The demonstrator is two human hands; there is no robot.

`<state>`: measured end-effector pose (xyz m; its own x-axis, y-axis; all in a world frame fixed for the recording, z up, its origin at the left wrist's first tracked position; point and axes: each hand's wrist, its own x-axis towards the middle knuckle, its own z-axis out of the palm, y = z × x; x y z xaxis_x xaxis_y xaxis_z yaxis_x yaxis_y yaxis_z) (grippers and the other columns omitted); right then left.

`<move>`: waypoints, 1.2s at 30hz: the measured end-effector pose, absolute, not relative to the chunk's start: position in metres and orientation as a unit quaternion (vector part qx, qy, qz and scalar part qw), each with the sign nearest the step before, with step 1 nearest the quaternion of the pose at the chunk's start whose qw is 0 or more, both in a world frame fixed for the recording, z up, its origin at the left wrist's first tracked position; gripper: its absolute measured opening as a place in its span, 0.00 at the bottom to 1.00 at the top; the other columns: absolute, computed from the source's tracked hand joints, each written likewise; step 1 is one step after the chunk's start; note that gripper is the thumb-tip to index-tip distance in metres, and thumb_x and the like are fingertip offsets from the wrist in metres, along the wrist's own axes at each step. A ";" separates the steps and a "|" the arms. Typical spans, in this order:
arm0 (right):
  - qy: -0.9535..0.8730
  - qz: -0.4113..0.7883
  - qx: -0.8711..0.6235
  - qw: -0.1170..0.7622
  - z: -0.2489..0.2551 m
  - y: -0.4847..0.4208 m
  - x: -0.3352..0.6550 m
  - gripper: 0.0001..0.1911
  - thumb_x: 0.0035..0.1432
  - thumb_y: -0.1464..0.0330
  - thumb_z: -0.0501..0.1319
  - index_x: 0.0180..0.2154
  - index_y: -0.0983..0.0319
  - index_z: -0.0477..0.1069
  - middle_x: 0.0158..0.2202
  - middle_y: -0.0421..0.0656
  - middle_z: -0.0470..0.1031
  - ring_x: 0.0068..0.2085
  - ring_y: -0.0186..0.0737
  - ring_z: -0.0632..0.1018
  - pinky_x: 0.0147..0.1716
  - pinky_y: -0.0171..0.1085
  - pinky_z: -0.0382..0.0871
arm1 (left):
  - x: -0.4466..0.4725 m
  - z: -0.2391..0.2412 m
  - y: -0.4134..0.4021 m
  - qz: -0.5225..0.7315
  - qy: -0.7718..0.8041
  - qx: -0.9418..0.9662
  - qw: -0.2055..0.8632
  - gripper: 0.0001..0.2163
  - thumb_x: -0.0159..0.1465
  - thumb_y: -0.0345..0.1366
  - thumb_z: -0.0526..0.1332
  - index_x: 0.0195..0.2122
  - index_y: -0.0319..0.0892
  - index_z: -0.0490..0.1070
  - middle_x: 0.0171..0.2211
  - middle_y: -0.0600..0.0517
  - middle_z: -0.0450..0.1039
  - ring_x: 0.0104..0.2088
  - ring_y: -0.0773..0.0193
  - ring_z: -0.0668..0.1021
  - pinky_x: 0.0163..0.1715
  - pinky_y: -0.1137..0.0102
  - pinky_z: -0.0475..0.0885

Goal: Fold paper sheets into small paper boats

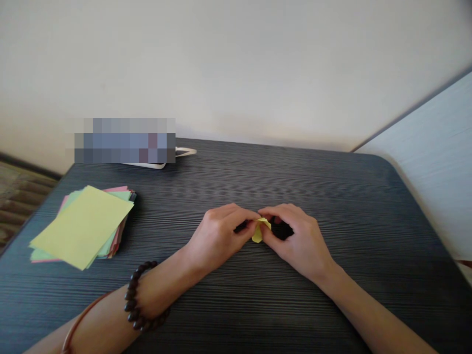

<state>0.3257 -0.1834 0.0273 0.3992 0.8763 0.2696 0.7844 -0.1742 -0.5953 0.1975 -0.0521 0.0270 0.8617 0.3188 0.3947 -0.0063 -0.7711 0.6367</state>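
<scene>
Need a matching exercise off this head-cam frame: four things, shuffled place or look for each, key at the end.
Things
1. Small yellow paper
2. Paper stack
3. Beaded bracelet
4. Tabletop

Place or look
A. Around the left forearm
B. Dark surface with fine streaks
C. Held between the left hand and the right hand
D. Toward the table's left side, a yellow sheet on top

Pairs: 1-C, 2-D, 3-A, 4-B
</scene>
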 end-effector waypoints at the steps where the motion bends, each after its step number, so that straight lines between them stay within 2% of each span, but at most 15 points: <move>1: -0.539 0.074 -0.766 0.343 0.029 -0.183 0.325 0.10 0.52 0.70 0.62 0.38 0.59 0.72 0.32 0.40 0.76 0.33 0.39 0.74 0.35 0.39 0.67 | 0.198 0.028 -0.053 0.252 0.097 0.903 0.334 0.05 0.59 0.27 0.61 0.35 0.41 0.74 0.29 0.54 0.77 0.28 0.69 0.77 0.30 0.75 0.72; 4: -0.518 0.088 -0.772 0.358 0.031 -0.183 0.323 0.10 0.51 0.69 0.63 0.38 0.59 0.72 0.30 0.39 0.76 0.31 0.37 0.73 0.33 0.38 0.67 | 0.199 0.029 -0.054 0.254 0.126 0.889 0.360 0.05 0.58 0.27 0.62 0.35 0.41 0.74 0.28 0.56 0.76 0.26 0.71 0.77 0.29 0.77 0.72; 9: -0.470 0.101 -0.779 0.402 0.027 -0.184 0.324 0.02 0.52 0.69 0.62 0.31 0.59 0.73 0.25 0.36 0.74 0.25 0.32 0.72 0.27 0.34 0.67 | 0.201 0.028 -0.054 0.233 0.164 0.887 0.363 0.07 0.57 0.31 0.64 0.38 0.42 0.73 0.30 0.55 0.75 0.30 0.68 0.76 0.33 0.74 0.73; 12: -0.467 0.089 -0.777 0.413 0.026 -0.185 0.324 0.02 0.52 0.68 0.63 0.29 0.60 0.73 0.23 0.36 0.74 0.23 0.31 0.72 0.26 0.33 0.66 | 0.203 0.029 -0.055 0.217 0.169 0.894 0.354 0.07 0.57 0.31 0.64 0.37 0.42 0.73 0.30 0.55 0.75 0.30 0.67 0.76 0.34 0.72 0.73; 19: -0.460 0.077 -0.769 0.436 0.027 -0.184 0.323 0.03 0.51 0.70 0.63 0.26 0.60 0.72 0.22 0.36 0.75 0.21 0.30 0.71 0.23 0.31 0.67 | 0.204 0.032 -0.054 0.205 0.202 0.891 0.353 0.07 0.57 0.29 0.63 0.36 0.44 0.76 0.26 0.56 0.75 0.26 0.69 0.76 0.28 0.75 0.70; 30: -0.463 0.034 -0.773 0.432 0.025 -0.183 0.319 0.05 0.49 0.74 0.63 0.26 0.60 0.69 0.22 0.35 0.73 0.22 0.30 0.71 0.25 0.31 0.66 | 0.205 0.032 -0.056 0.220 0.203 0.894 0.334 0.05 0.54 0.26 0.62 0.31 0.40 0.72 0.26 0.55 0.74 0.26 0.68 0.75 0.27 0.74 0.67; 36: -0.497 0.016 -0.752 0.433 0.022 -0.183 0.320 0.04 0.51 0.74 0.63 0.27 0.61 0.69 0.23 0.36 0.72 0.24 0.29 0.72 0.27 0.31 0.66 | 0.205 0.031 -0.057 0.194 0.197 0.902 0.332 0.05 0.55 0.28 0.62 0.33 0.41 0.70 0.28 0.55 0.72 0.30 0.67 0.73 0.30 0.72 0.67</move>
